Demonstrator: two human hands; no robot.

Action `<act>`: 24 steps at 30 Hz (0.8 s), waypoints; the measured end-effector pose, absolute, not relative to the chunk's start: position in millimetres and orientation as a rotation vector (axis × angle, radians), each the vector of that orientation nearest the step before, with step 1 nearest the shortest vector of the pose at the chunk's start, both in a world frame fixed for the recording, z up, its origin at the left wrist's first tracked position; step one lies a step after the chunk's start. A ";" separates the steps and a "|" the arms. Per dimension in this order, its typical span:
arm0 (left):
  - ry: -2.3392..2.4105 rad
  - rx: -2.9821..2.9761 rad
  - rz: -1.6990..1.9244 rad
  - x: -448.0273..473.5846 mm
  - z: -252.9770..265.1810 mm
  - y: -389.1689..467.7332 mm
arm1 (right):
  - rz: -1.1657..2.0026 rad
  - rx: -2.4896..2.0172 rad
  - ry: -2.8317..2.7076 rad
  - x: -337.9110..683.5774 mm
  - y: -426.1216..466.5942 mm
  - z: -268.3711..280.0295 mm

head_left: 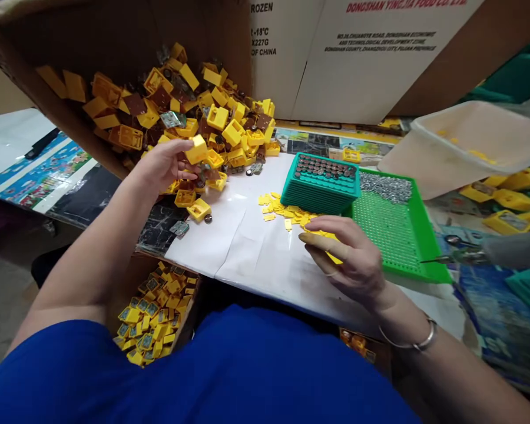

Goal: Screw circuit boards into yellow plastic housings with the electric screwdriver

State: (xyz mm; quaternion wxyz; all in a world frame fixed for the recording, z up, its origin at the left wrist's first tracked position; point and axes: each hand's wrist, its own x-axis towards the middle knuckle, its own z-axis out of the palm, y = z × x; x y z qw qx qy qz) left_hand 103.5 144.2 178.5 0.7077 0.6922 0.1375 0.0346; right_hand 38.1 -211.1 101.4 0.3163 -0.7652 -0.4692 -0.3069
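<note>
My left hand (pixel 165 165) grips a yellow plastic casing (pixel 196 149) between thumb and fingers, in front of a heap of similar yellow casings (pixel 234 133). Brown squares, small circuit boards and round dark parts are mixed into that heap. My right hand (pixel 351 256) hovers over small flat yellow pieces (pixel 291 213) on the white table top (pixel 256 250). Its thumb and index fingertips come together, and yellow shows between the fingers. Whether anything is pinched there, I cannot make out. Just beyond stands a stack of teal trays (pixel 320 182), the top one holding rows of small round metal parts.
A green perforated tray (pixel 424 235) with many small metal pieces lies to the right, beside a translucent bin (pixel 472 144). An electric screwdriver (pixel 463 256) points in from the right. Cardboard boxes (pixel 291 70) stand behind. Below the table, a box holds yellow units (pixel 154 318).
</note>
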 end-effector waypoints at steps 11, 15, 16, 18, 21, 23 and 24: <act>0.189 1.589 0.060 97.1 207.6 144.4 | -0.617 -1.924 -1.160 45.8 -184.6 104.6; 0.292 1.611 -0.005 98.0 194.2 141.8 | -0.510 -1.870 -1.101 51.8 -168.5 111.5; 0.261 1.576 0.014 96.6 194.2 141.8 | -0.472 -1.862 -1.083 54.4 -163.8 113.4; 0.211 1.523 0.019 91.6 197.5 140.7 | -0.361 -1.858 -1.030 62.3 -152.4 116.3; 0.161 1.490 -0.033 80.7 204.9 134.8 | -0.133 -1.835 -0.906 80.8 -129.6 115.7; 0.130 1.482 -0.054 73.3 208.5 129.3 | 0.000 -1.803 -0.819 95.5 -111.3 112.2; 0.116 1.483 -0.054 69.9 209.8 126.7 | 0.048 -1.794 -0.785 102.7 -101.7 110.0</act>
